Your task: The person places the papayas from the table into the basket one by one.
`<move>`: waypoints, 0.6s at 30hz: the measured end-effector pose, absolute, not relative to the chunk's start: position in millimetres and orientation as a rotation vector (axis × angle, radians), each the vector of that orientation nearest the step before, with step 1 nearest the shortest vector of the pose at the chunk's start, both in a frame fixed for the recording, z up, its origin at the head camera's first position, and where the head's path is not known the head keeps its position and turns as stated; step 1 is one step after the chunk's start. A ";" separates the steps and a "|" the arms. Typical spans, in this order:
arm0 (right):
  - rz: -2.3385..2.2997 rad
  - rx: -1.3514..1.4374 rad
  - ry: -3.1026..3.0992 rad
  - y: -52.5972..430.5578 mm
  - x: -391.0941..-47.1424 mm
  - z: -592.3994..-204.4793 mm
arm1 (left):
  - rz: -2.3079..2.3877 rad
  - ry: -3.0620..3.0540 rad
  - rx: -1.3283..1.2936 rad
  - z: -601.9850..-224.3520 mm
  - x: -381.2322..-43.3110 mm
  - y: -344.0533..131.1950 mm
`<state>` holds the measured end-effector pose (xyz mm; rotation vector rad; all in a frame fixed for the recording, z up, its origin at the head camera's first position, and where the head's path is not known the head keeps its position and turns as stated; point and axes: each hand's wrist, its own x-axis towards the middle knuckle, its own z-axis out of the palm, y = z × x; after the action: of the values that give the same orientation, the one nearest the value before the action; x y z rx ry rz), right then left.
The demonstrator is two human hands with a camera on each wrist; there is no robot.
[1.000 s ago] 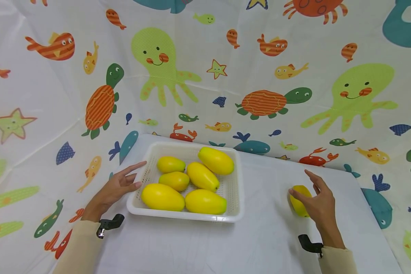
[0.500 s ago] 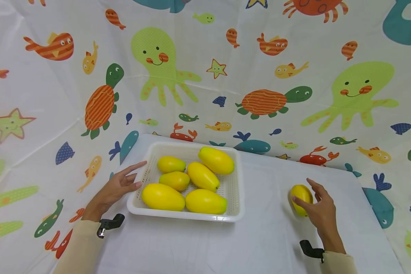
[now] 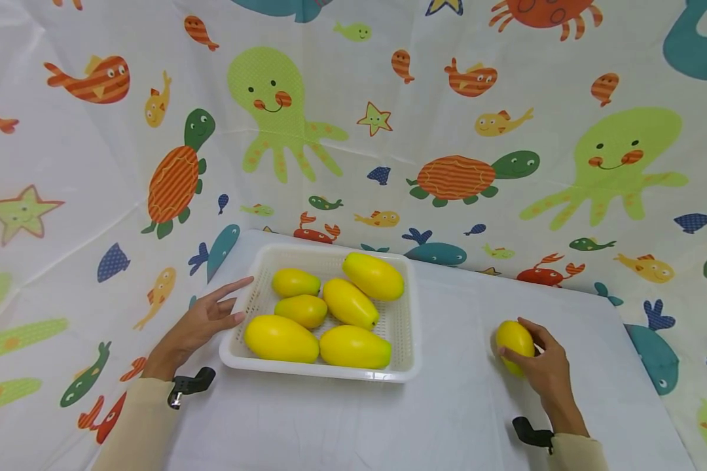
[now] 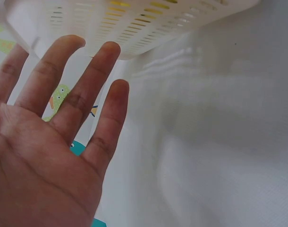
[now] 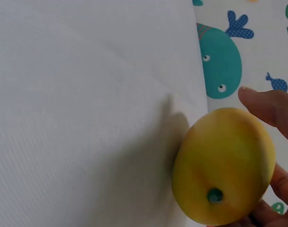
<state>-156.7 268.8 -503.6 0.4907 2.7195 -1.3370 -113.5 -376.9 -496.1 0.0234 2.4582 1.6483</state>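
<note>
In the head view a yellow papaya [image 3: 515,342] is at the right of the white-covered table. My right hand [image 3: 546,369] holds it from the right side, thumb across its near side and fingers curled at its far edge. From the right wrist, the papaya [image 5: 224,165] shows its dark green stem end, with the fingers partly hidden behind it. My left hand [image 3: 203,327] is at the left rim of a white plastic basket [image 3: 318,369], fingers spread and loosely extended. Left wrist: the fingertips of the left hand [image 4: 54,127] come up to the basket's slotted wall [image 4: 148,23].
Several yellow papayas [image 3: 349,303] lie inside the basket, some with greenish ends. A white cloth [image 3: 448,405] covers the table. Behind and at both sides hangs a curtain [image 3: 342,85] printed with sea animals, meeting the table's far edge.
My right hand's fingers have closed in on the papaya; earlier the thumb and fingers stood wider around it. The papaya has shifted slightly. The left hand and basket have stayed put.
</note>
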 end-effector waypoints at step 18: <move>-1.451 0.285 2.707 234.6 -161.7 -480.7 | 1.649 2.455 0.007 -497.9 -115.7 -374.5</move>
<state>-161.7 234.6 -480.7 0.2853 2.7066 -1.4510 -115.7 -374.5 -497.9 0.0070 2.4548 1.6490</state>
